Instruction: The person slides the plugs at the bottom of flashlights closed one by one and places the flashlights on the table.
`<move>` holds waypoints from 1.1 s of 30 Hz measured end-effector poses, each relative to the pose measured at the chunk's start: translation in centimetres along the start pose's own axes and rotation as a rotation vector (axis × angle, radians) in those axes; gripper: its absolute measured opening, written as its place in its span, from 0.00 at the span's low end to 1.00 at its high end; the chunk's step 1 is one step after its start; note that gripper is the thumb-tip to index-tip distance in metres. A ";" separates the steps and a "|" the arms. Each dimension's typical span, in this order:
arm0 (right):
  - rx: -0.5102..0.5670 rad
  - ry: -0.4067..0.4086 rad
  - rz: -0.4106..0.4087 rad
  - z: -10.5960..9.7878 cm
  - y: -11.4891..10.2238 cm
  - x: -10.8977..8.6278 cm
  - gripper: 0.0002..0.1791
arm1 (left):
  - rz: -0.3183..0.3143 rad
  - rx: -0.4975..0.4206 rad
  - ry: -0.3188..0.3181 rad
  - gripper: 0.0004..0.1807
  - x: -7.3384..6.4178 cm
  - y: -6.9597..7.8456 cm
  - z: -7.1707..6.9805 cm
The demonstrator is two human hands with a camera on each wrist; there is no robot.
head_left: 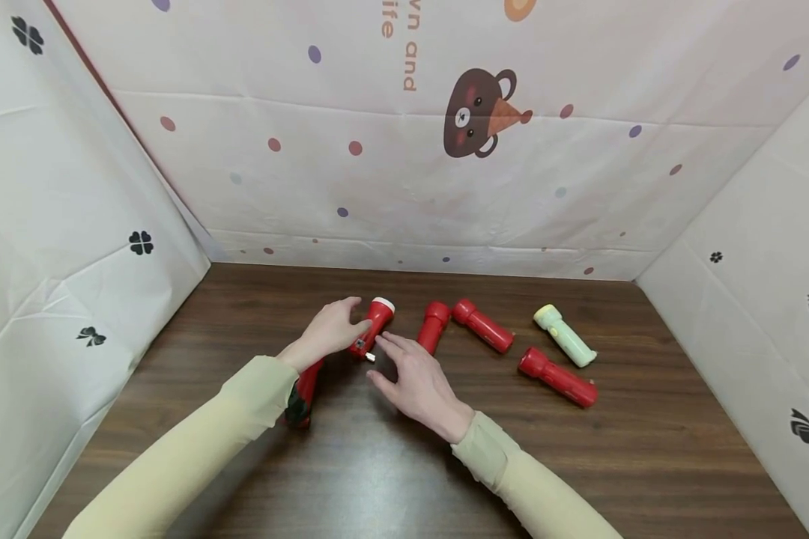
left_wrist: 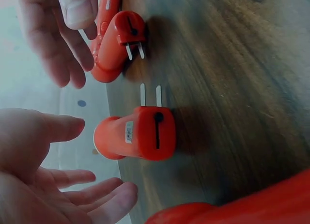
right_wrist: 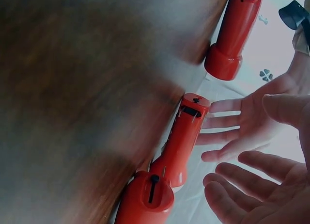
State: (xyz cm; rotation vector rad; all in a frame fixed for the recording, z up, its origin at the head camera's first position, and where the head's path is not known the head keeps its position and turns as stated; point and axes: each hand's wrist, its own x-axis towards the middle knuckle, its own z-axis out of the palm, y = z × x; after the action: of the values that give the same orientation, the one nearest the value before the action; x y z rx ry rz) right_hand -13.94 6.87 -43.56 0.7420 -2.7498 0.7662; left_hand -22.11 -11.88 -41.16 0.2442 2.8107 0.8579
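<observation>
A red flashlight point(head_left: 376, 323) with a white rim lies on the table between the hands; two metal plug prongs point(left_wrist: 150, 94) stick out of its tail end. My left hand point(head_left: 329, 329) hovers beside it, fingers spread and relaxed, holding nothing; the left wrist view shows a gap to the flashlight. Another red flashlight point(head_left: 305, 393) lies partly hidden under the left wrist. My right hand point(head_left: 419, 382) is held above the table with loosely spread fingers, nearest a second-from-centre red flashlight point(head_left: 433, 327), whose tail it covers in the head view. Prongs show on that one too point(left_wrist: 130, 27).
To the right lie two more red flashlights, one farther back point(head_left: 483, 326) and one nearer point(head_left: 558, 376). A pale green flashlight point(head_left: 566, 335) is beside them. Patterned white cloth point(head_left: 377, 187) walls off the back and both sides of the brown wooden table point(head_left: 647, 427).
</observation>
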 end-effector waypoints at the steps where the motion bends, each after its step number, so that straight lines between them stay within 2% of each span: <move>1: 0.003 0.000 0.004 0.1 0.0 0.0 0.32 | -0.013 -0.001 -0.009 0.36 0.1 0.1 0.0; 10: 0.033 0.017 0.057 0.6 -0.1 0.7 0.32 | -0.049 0.053 -0.032 0.37 1.1 1.1 0.3; 21: 0.056 0.043 0.080 0.8 -0.1 0.6 0.31 | -0.078 0.072 -0.034 0.37 1.6 1.1 1.1; 28: 0.056 0.045 0.089 0.9 0.1 0.7 0.31 | -0.091 0.091 -0.026 0.19 1.9 0.9 1.5; 33: 0.068 0.027 0.111 0.9 0.1 0.9 0.30 | -0.091 0.073 -0.024 0.15 2.0 0.7 1.6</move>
State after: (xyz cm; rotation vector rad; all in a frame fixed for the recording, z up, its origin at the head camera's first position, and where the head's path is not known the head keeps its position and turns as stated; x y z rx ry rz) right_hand -14.80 6.08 -44.08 0.5914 -2.7721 0.8884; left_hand -23.63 -9.96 -42.35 0.1348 2.8096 0.7286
